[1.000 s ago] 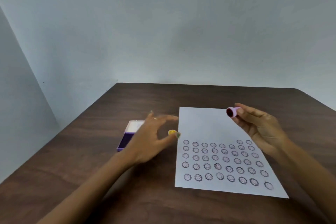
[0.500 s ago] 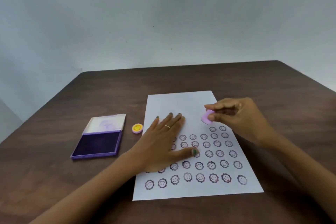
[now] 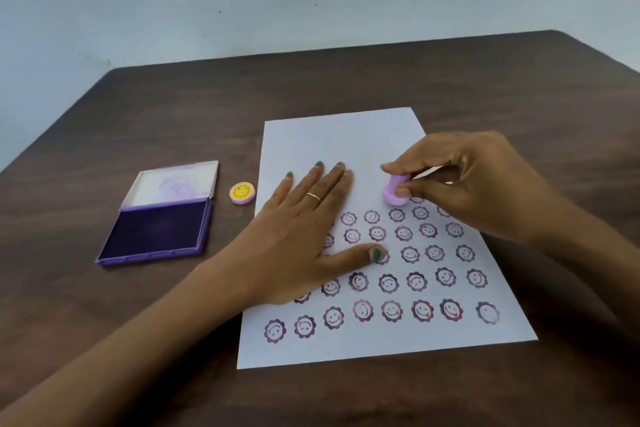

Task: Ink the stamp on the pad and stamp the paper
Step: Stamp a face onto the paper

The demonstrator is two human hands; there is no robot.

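Table (image 3: 346, 80): dark wood-grain top, carrying everything listed below.

Paper (image 3: 332, 142): white sheet, lying flat near the middle of the table, its far part blank, its near part bearing rows of purple smiling-flower prints.

Left hand (image 3: 304, 236): lying palm down on the paper's left side, fingers spread flat and holding nothing, covering some prints; a thin ring is showing on one finger.

Right hand (image 3: 464, 184): pinching the stamp between thumb and fingertips, hovering over the paper's right side.

Stamp (image 3: 394, 191): small lilac plastic piece, tilting slightly, its lower end sitting at the top row of prints; whether its face is touching the sheet I cannot tell.

Pad (image 3: 159, 229): purple case lying open left of the paper, apart from it, dark ink surface facing up, pale lid folded back behind.

Cap (image 3: 242, 193): small round yellow-and-pink disc with a sun face, resting between pad and paper.
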